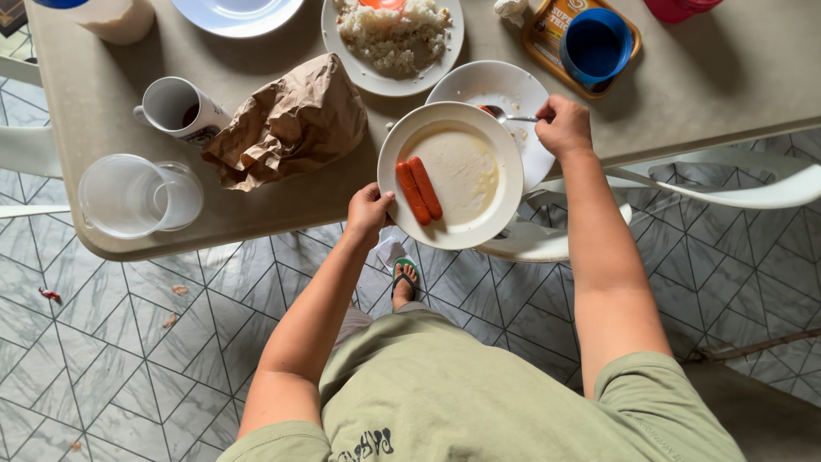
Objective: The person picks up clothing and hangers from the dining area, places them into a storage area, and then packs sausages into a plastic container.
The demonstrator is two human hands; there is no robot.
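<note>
My left hand (369, 211) grips the near rim of a white plate (496, 205) that carries two red sausages (418, 189) and a pale smear. The plate hangs over the table's near edge. My right hand (563, 125) holds a metal spoon (506, 114) by its handle, its bowl resting at the far rim of that plate, above a second white plate (500, 84) that lies underneath on the table.
On the grey table (103, 111) stand a crumpled brown paper bag (289, 121), a white mug (178, 108), a clear pitcher (137, 196), a plate of rice (393, 36), another white plate (238, 12) and a blue cup (595, 44) on a small tray. White chairs (744, 190) flank it on tiled floor.
</note>
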